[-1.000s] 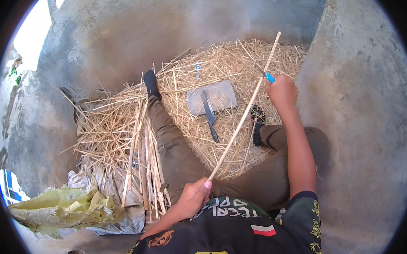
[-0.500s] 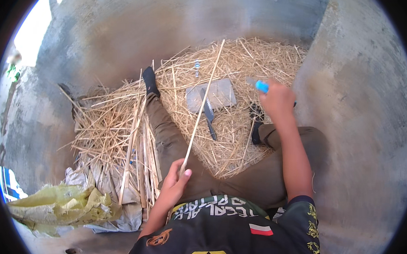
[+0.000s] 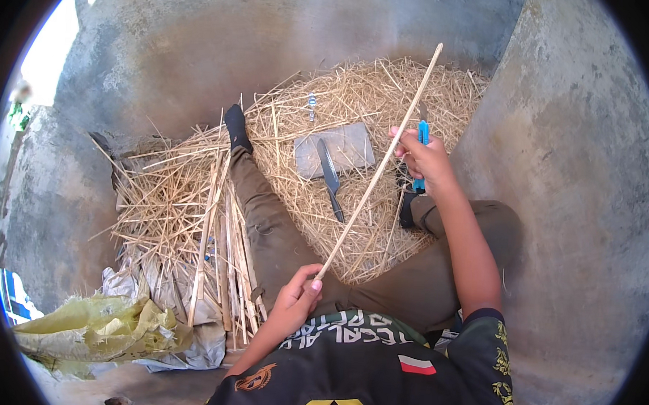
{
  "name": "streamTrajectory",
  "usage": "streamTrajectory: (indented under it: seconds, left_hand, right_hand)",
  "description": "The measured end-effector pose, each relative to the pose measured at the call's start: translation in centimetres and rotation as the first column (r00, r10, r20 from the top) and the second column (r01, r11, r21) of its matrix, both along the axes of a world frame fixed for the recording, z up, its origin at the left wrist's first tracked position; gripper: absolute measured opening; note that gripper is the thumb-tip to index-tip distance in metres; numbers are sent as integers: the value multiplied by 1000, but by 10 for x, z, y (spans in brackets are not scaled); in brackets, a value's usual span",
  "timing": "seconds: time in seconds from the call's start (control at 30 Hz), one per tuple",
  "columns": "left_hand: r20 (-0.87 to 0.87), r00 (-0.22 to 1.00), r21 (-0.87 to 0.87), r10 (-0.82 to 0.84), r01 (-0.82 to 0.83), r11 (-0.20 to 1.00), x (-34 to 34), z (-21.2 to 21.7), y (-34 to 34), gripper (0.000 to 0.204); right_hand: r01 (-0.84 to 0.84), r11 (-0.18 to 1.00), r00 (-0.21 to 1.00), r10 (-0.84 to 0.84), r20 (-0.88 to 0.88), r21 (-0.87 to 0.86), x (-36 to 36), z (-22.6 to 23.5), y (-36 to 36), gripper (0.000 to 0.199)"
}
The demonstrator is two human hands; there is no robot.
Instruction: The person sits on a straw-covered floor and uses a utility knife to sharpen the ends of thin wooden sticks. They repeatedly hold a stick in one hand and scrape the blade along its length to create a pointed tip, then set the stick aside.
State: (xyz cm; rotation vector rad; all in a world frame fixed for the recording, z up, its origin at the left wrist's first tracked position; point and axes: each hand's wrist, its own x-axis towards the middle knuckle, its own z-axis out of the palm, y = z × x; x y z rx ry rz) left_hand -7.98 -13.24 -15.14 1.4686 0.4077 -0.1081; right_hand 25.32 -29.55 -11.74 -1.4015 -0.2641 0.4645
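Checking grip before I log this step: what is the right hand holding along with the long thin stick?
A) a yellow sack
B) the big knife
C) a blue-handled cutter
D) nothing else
C: the right hand grips a blue-handled cutter against the stick, while the big knife lies on the grey slab in the straw.

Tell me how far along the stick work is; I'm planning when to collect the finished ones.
Done: a row of long pale split sticks lies beside the left leg, with loose straw-like shavings heaped around. In hand: the left hand grips the lower end of a long thin pale stick, and the right hand meets it higher up with a blue-handled cutter. How much remains can't be judged.
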Motion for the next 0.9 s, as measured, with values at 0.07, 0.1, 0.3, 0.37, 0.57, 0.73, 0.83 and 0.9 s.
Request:
streamTrajectory:
  seconds: [0.07,0.1,0.3,0.37,0.57,0.73,0.83,0.9]
  left_hand:
    - [17,1000,-72,-9,10,997,-1,-1,0,30]
    - [3,1000,-95,10,-10,995,-1,-1,0,30]
    - [98,994,-33,38,-35,999,8,-7,3,27]
    - [212,977,42,-3,-6,999,15,-13,4,27]
    - [157,982,-84,-101,115,990,43,13,9,30]
    - [-40,999,-293,-24,11,956,55,36,4,31]
    - [22,999,-226,-28,32,974,57,29,-2,29]
    - [47,999,-212,-17,27,977,56,25,-6,30]
  right_hand:
    - [-70,989,996,76,-36,134,-1,1,1,27]
    - [-63,986,997,70,-42,152,-2,1,1,27]
    - [-44,987,997,33,69,157,-19,11,10,25]
    - [-38,992,997,29,78,124,-21,10,12,24]
    - [-101,994,982,105,154,-30,-33,14,19,23]
    - [341,905,260,168,951,-253,-30,2,14,24]
    - [427,827,268,271,925,-366,-37,-4,19,19]
    - [430,818,298,272,915,-383,-41,-11,23,20]
